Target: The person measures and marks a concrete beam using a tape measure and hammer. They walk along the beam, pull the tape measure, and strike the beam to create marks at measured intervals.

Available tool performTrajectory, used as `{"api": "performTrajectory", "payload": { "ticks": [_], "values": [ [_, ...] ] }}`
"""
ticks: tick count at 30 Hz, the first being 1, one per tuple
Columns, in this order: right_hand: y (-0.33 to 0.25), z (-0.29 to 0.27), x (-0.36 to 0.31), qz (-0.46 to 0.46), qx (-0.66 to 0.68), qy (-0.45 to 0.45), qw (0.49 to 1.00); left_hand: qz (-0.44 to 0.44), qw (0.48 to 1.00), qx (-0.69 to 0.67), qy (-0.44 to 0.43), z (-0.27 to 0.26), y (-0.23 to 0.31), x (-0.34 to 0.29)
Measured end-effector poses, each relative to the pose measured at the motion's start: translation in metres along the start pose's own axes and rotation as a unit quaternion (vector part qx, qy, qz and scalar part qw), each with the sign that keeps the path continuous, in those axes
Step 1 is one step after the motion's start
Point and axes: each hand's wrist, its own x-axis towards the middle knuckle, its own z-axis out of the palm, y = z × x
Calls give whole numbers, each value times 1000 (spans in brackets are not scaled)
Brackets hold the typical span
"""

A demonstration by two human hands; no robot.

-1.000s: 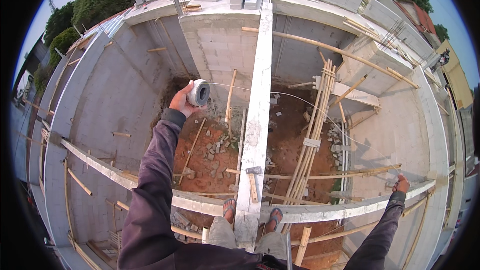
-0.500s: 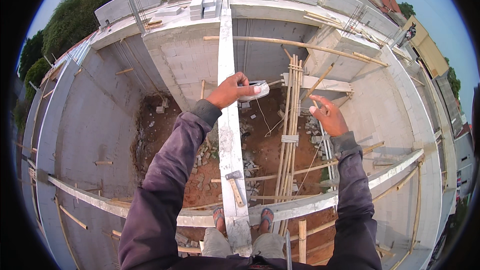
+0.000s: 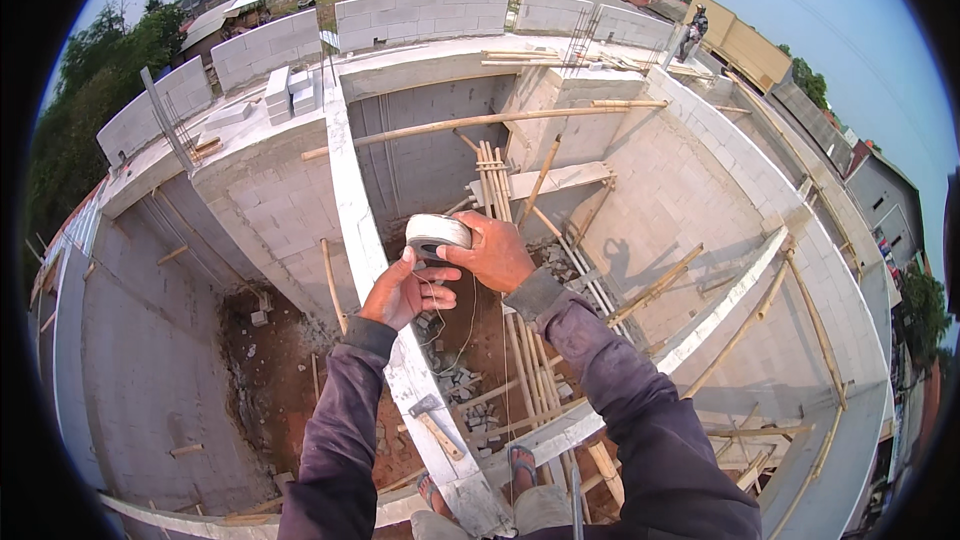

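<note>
A white spool (image 3: pixel 438 230) with a dark underside is in front of me, above the long concrete beam. My right hand (image 3: pixel 495 254) grips its right side, thumb low and fingers on top. Just below and left of it is my left hand (image 3: pixel 398 294), palm turned up and fingers spread. The left thumb tip comes up to the spool's lower left edge; I cannot tell whether it touches. Thin pale string (image 3: pixel 471 332) hangs in a loose loop below the hands. A hammer (image 3: pixel 438 428) with a wooden handle lies on the beam near my feet.
My sandalled feet (image 3: pixel 428 488) stand either side of the narrow beam (image 3: pixel 408 365), high above rubble and soil. Bundled bamboo poles (image 3: pixel 493 185) rise from below. A cross beam (image 3: pixel 690 340) runs right. Pale blocks (image 3: pixel 279 95) sit on the far wall; another person (image 3: pixel 694 32) is at far right.
The spool has passed from my left hand to my right. My hands, apart before, have come together, and the left has opened. The view has swung to the right and up.
</note>
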Motion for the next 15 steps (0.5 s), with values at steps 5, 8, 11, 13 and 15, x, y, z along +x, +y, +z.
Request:
{"api": "performTrajectory", "payload": {
  "ticks": [5, 8, 11, 13, 15],
  "values": [
    [19, -11, 15, 69, 35, -90, 993, 6, 980, 50, 191, -29, -16, -29],
    [39, -18, 20, 202, 93, -123, 967, 8, 966, 36, 257, -40, -24, -36],
    [59, -7, 28, 269, 154, -41, 950, -1, 965, 78, 249, -32, -44, -33],
    [74, -4, 33, 241, 88, 32, 966, 8, 964, 99, 247, -22, -66, -30],
    [87, -7, 40, 192, 77, 99, 973, 4, 967, 74, 242, -21, -86, -33]
  ]
}}
